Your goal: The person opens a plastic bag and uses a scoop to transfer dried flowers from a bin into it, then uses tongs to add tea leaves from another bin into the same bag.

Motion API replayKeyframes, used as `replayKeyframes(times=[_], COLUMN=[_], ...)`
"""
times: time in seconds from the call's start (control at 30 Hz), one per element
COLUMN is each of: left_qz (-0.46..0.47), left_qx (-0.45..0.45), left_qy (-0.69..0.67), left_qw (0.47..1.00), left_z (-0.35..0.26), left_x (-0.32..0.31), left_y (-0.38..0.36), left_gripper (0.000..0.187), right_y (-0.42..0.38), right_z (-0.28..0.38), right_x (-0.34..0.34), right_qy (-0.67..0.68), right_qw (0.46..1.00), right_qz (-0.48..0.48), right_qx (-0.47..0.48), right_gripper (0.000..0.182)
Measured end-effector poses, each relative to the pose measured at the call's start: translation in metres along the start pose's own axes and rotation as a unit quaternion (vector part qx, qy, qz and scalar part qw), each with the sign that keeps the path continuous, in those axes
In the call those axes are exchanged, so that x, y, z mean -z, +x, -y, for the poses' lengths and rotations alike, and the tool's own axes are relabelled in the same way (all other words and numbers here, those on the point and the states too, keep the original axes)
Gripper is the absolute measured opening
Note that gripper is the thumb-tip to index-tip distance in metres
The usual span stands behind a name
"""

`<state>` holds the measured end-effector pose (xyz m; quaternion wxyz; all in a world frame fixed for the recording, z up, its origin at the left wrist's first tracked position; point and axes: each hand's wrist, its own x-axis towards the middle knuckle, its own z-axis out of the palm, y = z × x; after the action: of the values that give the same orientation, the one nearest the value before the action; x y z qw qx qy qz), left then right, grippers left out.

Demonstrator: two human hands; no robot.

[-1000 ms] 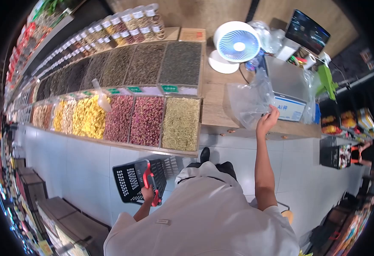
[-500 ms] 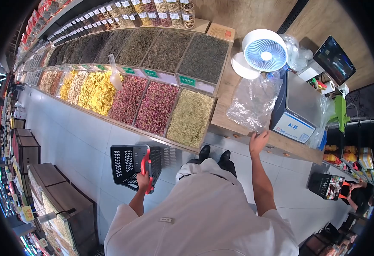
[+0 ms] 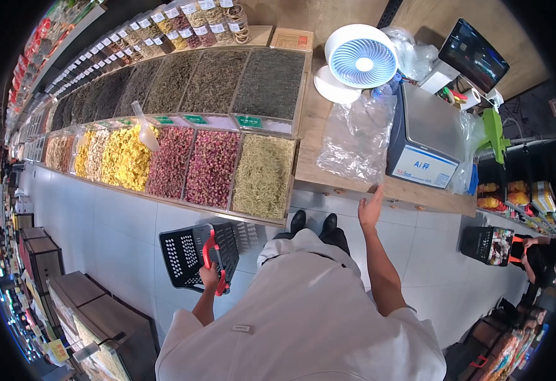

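Note:
My left hand [image 3: 209, 275] is wrapped round the red handle [image 3: 208, 252] of a black shopping basket [image 3: 186, 255], which hangs at my left side, tilted. Its inside looks bare where it shows. My right hand [image 3: 370, 208] has its fingers stretched out, the tips right at the front edge of the wooden counter [image 3: 303, 166]. Just beyond those fingertips lies a clear plastic bag [image 3: 356, 143], flat and crinkled. Beside the bag stands a weighing scale [image 3: 431, 136] with a dark metal top and a white and blue label.
Bins of dried flowers [image 3: 213, 168] and dark dried leaves [image 3: 268, 82] fill the stand on the left, with a clear scoop [image 3: 144, 130] in one. A white fan [image 3: 361, 60] and a screen [image 3: 475, 56] stand behind on the counter. A person [image 3: 538, 257] with another basket is at far right.
The camera view has shifted, so the counter and bins sit further left. My right hand's fingers have straightened near the counter edge. My left hand keeps hold of the basket, which tilts slightly more.

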<state>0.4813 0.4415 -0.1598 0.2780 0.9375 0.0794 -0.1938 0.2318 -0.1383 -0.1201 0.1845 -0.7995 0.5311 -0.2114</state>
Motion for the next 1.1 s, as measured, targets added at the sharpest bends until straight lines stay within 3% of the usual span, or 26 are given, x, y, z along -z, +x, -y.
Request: replayKeyframes(times=[0.77, 0.87, 1.03, 1.1], left_qz=[-0.019, -0.037, -0.021, -0.062], left_qx=[-0.025, -0.056, 0.006, 0.037], left_qy=[-0.010, 0.044, 0.093, 0.107], left_qw=[0.999, 0.997, 0.995, 0.992], left_z=[-0.010, -0.003, 0.001, 0.003], left_x=[-0.001, -0.003, -0.007, -0.012], left_y=[-0.001, 0.003, 0.008, 0.008], left_gripper=[0.033, 0.035, 0.040, 0.041], right_y=[0.001, 0.003, 0.004, 0.004], right_z=[-0.007, -0.016, -0.013, -0.014], right_x=[0.009, 0.006, 0.014, 0.017], right_qy=[0.014, 0.004, 0.010, 0.007], right_qw=[0.999, 0.998, 0.997, 0.997], right_qz=[0.050, 0.052, 0.065, 0.069], right_qx=[-0.007, 0.020, 0.032, 0.040], right_gripper=[0.081, 0.081, 0.080, 0.080])
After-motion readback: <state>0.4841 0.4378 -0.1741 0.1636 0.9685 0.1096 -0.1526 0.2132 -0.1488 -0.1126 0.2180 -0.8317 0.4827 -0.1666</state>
